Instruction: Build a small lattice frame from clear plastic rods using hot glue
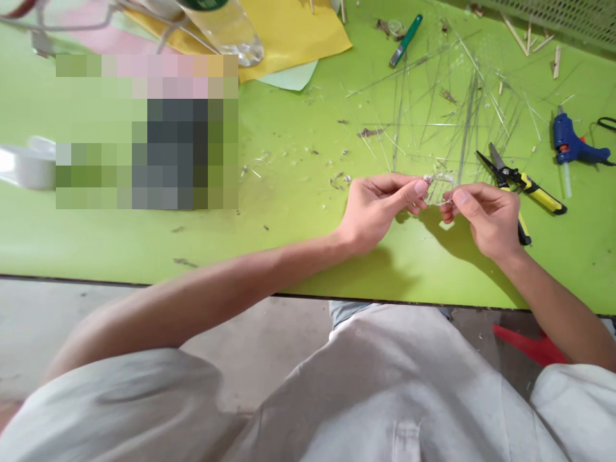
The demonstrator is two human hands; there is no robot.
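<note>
My left hand [378,212] and my right hand [481,218] pinch a small frame of thin transparent rods [437,190] between thumbs and fingertips, with whitish dried glue along its top. Many loose transparent rods [433,109] lie scattered on the green tabletop [289,250] just beyond my hands. Behind my right hand rest yellow-and-black handled snips [522,184], partly hidden by that hand. Farther right lies a blue hot glue gun [572,146] with a glue stick in it.
A green-handled craft knife [405,40] lies at the back, near yellow paper [289,32] and a transparent bottle [221,25]. A white tape roll [26,163] sits at the left beside a pixelated patch. Wooden sticks and glue crumbs are strewn about. A green mesh basket [553,13] stands at the back right.
</note>
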